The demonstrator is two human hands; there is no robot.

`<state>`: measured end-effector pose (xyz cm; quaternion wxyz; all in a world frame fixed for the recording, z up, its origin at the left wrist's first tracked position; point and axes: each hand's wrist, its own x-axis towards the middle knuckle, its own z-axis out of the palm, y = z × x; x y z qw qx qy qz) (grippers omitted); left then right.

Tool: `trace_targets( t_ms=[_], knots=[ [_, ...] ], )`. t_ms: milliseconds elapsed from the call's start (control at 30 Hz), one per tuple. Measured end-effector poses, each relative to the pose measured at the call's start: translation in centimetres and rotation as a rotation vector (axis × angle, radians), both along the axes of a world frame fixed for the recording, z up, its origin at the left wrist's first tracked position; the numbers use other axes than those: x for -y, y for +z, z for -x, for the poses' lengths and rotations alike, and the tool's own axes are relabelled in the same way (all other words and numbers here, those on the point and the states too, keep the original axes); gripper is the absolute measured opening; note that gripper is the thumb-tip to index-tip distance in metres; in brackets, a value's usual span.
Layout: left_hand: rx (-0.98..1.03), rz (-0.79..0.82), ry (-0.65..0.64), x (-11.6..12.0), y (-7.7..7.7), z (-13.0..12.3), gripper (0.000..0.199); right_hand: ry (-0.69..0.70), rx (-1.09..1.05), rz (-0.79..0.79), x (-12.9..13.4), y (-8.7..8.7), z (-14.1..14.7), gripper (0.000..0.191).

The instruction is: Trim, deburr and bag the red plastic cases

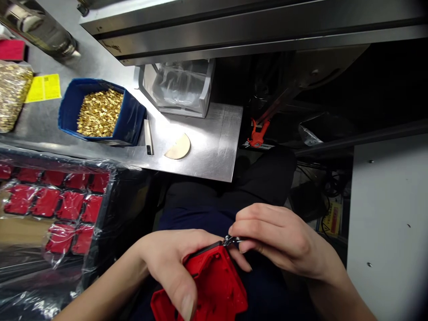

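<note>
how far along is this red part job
Done: red pieces lie in rows in the plastic-lined tray. In hand: left hand holds a red plastic part; right hand presses a small metal piece at its edge. Left: the blue bin holds many brass pieces.

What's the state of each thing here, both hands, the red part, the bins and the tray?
Left hand: gripping the red plastic part over the lap.
Right hand: pinching a small metal piece at the part's top corner.
Blue bin: open, filled with brass pieces.
Clear bin: plastic-lined, contents unclear.
Black tray: holds wrapped red parts.
</note>
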<state>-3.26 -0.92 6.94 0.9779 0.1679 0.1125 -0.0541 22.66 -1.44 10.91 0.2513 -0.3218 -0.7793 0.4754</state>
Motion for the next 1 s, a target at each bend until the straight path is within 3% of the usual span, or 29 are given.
trace_targets(
  t_ms=[500,567,700,867,1000],
  knots=[
    [0.037,-0.02,-0.107,-1.9,0.3,-0.5,0.104,0.004,0.099,-0.129,-0.1,0.6,0.7,0.016],
    [0.042,-0.077,-0.12,-2.2,0.4,-0.5,0.105,0.001,0.121,-0.144,-0.3,0.8,0.4,0.017],
    [0.066,-0.289,-0.131,-2.4,0.2,-0.6,0.104,0.115,0.14,0.036,-0.9,1.2,-1.3,0.021],
    [0.178,-0.365,-0.1,-1.4,-1.5,-0.9,0.115,-0.048,-0.06,0.18,-0.7,0.9,-1.6,0.015],
    [0.213,-0.394,-0.083,-0.8,-2.4,-1.1,0.123,-0.015,-0.099,0.242,-0.3,0.0,-0.4,0.014]
  ],
)
